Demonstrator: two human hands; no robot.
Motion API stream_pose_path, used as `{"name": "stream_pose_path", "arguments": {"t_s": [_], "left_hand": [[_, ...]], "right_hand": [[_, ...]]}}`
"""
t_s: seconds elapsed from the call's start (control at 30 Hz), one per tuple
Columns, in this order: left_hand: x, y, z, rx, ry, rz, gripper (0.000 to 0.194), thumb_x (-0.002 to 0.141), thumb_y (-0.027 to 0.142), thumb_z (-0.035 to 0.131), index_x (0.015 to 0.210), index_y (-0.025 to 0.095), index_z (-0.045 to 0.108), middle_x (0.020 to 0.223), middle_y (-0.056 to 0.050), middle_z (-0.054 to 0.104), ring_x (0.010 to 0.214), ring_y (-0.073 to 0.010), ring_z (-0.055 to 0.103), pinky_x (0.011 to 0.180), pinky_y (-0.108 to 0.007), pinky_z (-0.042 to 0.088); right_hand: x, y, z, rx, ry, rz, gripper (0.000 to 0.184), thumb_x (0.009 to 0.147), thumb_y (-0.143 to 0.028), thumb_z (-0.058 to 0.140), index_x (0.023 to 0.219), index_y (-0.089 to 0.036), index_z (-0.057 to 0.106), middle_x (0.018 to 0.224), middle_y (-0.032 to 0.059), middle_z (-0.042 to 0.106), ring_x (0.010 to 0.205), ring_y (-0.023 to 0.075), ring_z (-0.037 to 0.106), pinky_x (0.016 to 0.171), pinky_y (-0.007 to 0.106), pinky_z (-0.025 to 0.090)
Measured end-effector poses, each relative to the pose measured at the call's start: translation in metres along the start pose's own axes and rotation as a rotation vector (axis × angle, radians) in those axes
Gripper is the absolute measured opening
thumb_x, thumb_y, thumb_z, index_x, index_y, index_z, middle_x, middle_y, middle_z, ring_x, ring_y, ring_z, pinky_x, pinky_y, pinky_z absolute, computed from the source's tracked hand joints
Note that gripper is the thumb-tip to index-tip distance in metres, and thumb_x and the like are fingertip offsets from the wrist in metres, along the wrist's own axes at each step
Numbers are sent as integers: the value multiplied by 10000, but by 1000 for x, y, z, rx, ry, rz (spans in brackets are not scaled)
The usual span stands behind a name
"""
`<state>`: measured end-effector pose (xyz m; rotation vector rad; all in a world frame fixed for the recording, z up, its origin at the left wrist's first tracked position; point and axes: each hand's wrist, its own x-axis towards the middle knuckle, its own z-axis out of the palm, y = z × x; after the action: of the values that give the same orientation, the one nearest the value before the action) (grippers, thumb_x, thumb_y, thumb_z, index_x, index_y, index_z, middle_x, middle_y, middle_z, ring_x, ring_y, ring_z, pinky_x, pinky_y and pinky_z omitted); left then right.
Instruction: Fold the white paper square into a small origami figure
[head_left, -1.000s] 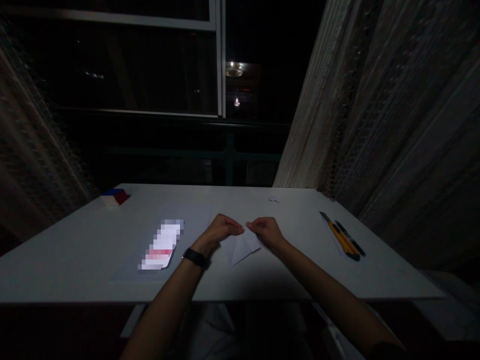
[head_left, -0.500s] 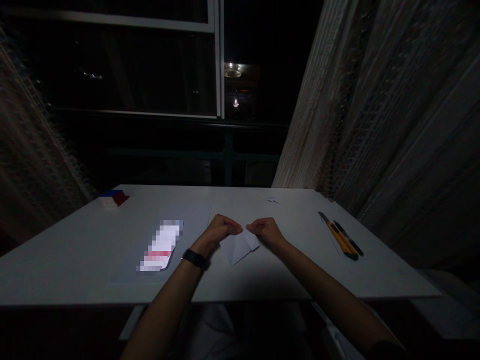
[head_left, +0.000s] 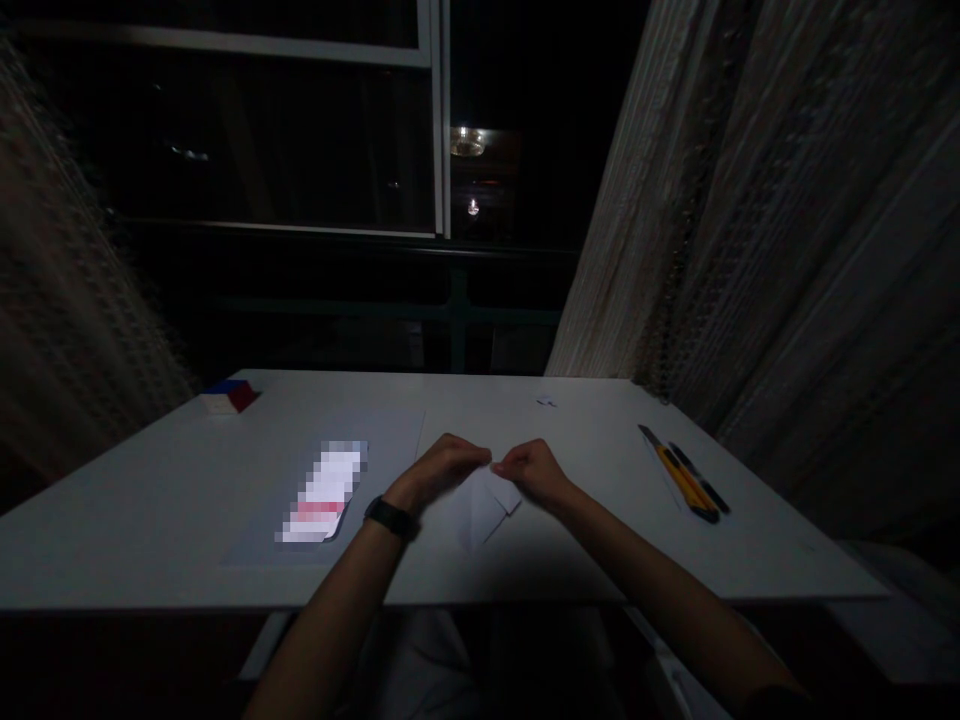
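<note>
Our left hand [head_left: 448, 466] and right hand [head_left: 534, 470] pinch the paper [head_left: 481, 512], likely to steady its folds; the phone [head_left: 327, 492] lies left of it.

Black wristband [head_left: 391, 518] on the left, bare forearms [head_left: 637, 560], dark right sleeve [head_left: 776, 702]

Lit phone [head_left: 324, 492] — cutter [head_left: 680, 476] beside pen [head_left: 699, 478]

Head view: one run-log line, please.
left hand: at folded paper, grip unclear | right hand: pinching folded paper | phone: lit, left of hands | cutter, pen: right of hands
</note>
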<state>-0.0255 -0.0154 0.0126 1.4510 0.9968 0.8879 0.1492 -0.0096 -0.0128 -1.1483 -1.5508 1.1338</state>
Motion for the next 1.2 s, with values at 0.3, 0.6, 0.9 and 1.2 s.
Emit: {"name": "stream_pose_path", "arguments": {"t_s": [0.3, 0.6, 0.9, 1.2], "left_hand": [[8, -8, 4, 438, 10, 243, 362, 692, 476, 588, 555, 141, 583, 498, 25, 466, 501, -92, 391, 480, -224, 260], [7, -4, -6, 602, 152, 322, 380, 778, 464, 485, 591, 146, 575, 496, 26, 462, 511, -102, 396, 493, -226, 269], [11, -1, -13, 554, 277, 327, 397, 781, 482, 466, 572, 148, 520, 499, 38, 424, 507, -96, 383, 488, -225, 265], [10, -1, 9, 575, 181, 334, 380, 758, 469, 499, 572, 141, 551, 505, 28, 457, 511, -95, 395, 476, -224, 255]], "right_hand": [[-3, 0, 5, -29, -75, -24, 284, 495, -377, 739, 464, -128, 607, 433, -10, 543, 431, 88, 436, 451, 227, 329], [-11, -5, -4, 15, -222, 19, 356, 586, -464, 691, 548, -117, 621, 495, 39, 625, 474, 141, 564, 501, 250, 420], [-22, -6, -47, 97, -165, 28, 328, 581, -423, 728, 548, -114, 624, 555, 80, 658, 520, 163, 604, 585, 302, 454], [4, -23, -12, 35, -187, 6, 223, 525, -324, 739, 583, -117, 682, 533, 17, 631, 525, 126, 537, 539, 254, 392]]}}
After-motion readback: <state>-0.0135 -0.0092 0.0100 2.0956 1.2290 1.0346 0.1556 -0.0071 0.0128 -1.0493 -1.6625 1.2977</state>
